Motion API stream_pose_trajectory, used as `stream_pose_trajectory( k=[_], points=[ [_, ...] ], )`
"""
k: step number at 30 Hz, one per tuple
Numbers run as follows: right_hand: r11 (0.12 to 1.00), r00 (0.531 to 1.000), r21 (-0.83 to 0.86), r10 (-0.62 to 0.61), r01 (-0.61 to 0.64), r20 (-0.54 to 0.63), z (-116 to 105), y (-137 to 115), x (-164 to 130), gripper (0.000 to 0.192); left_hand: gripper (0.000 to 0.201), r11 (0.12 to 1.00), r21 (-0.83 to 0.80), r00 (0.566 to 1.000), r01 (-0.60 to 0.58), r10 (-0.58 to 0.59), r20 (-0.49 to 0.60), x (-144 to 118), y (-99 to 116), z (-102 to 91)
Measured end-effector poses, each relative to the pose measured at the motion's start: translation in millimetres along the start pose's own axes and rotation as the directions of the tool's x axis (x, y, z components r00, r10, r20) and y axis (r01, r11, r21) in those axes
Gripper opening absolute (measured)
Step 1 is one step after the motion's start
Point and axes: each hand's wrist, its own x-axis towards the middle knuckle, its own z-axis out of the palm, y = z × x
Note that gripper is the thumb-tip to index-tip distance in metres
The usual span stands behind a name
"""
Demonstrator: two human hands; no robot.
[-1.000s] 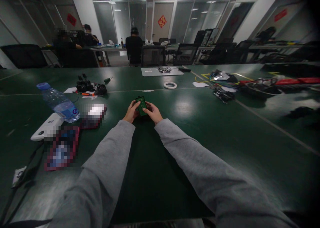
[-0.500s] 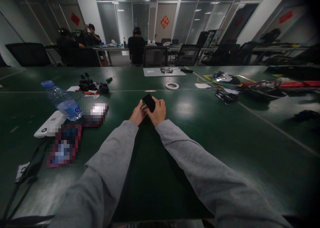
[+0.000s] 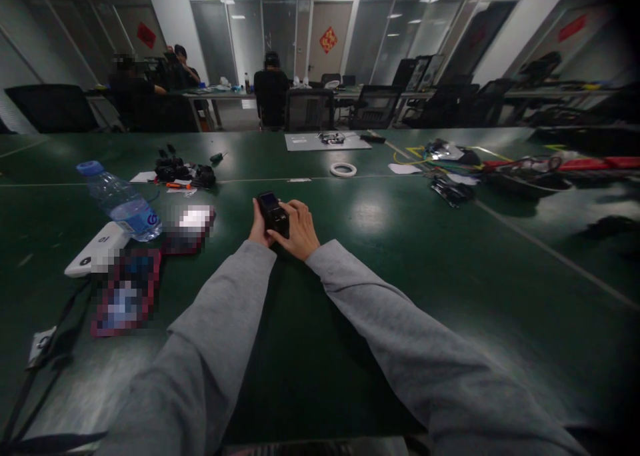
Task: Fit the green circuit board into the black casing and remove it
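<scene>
A small black box-shaped device (image 3: 275,212) sits between both hands just above the dark green table (image 3: 380,256), its top face angled towards me. My left hand (image 3: 258,228) grips its left side, mostly hidden behind it. My right hand (image 3: 297,228) wraps its right side and front, fingers curled on the casing. Both sleeves are grey.
A water bottle (image 3: 120,203) lies on its side at the left, by a white power bank (image 3: 95,249) and blurred packets (image 3: 127,299). Black parts and screwdrivers (image 3: 184,173) lie further back, a tape roll (image 3: 343,169) centre, cables and tools (image 3: 465,169) right. People sit at far desks.
The held object showed a green circuit-board face a second ago, then was turned over to a dark side. It now sits lower between both hands, black casing up.
</scene>
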Motion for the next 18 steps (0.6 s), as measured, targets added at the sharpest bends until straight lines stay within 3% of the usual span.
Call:
stream_pose_trajectory(
  k=[8, 18],
  points=[
    [0.996, 0.997, 0.086, -0.018, 0.011, 0.076, 0.7, 1.0, 1.9, 0.068, 0.069, 0.999, 0.033, 1.000, 0.013, -0.014, 0.023, 2.0, -3.4, 1.8],
    [0.992, 0.984, 0.070, 0.093, -0.105, 0.149, -3.9, -2.8, 1.6, 0.062, 0.071, 0.985, 0.172, 0.999, -0.013, 0.008, 0.031, 2.0, -4.9, 3.0]
  ],
)
